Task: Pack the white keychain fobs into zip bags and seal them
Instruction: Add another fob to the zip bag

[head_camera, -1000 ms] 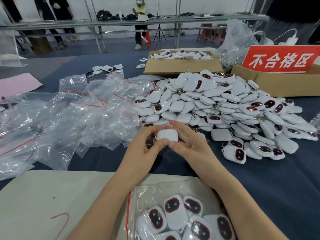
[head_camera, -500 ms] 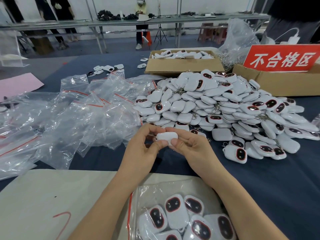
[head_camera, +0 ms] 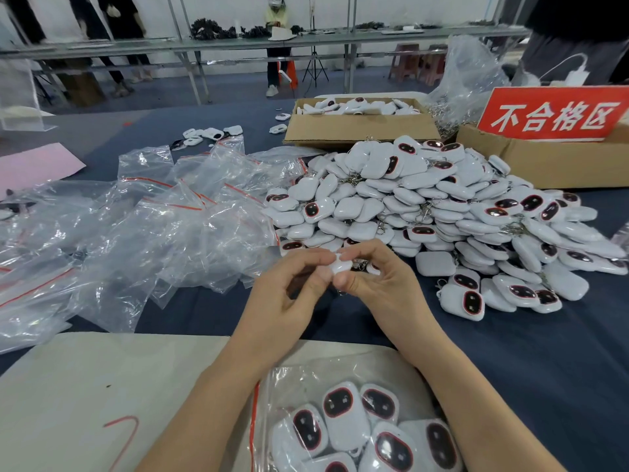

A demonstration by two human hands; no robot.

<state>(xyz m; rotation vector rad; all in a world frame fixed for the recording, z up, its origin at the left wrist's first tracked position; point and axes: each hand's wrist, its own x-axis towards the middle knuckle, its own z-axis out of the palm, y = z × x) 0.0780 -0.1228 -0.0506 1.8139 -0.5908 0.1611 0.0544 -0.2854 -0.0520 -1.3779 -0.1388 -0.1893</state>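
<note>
A single white keychain fob [head_camera: 341, 266] is pinched between the fingertips of my left hand [head_camera: 289, 301] and my right hand [head_camera: 384, 287], just above the dark blue table. Behind and to the right lies a big heap of white fobs [head_camera: 442, 212], some showing dark oval faces with red rims. A clear zip bag [head_camera: 340, 420] with a red seal strip lies near me between my forearms, holding several fobs. Loose empty zip bags [head_camera: 153, 226] are piled to the left.
A cardboard box [head_camera: 357, 131] of more fobs stands behind the heap. A second box [head_camera: 551, 161] with a red sign [head_camera: 554, 114] is at the right. A pale sheet [head_camera: 102, 396] covers the near table; a pink sheet [head_camera: 34, 165] lies far left. People stand by benches in back.
Both hands have turned the fob between the fingertips, so less of it shows now. The hands stay at about the same spot over the table.
</note>
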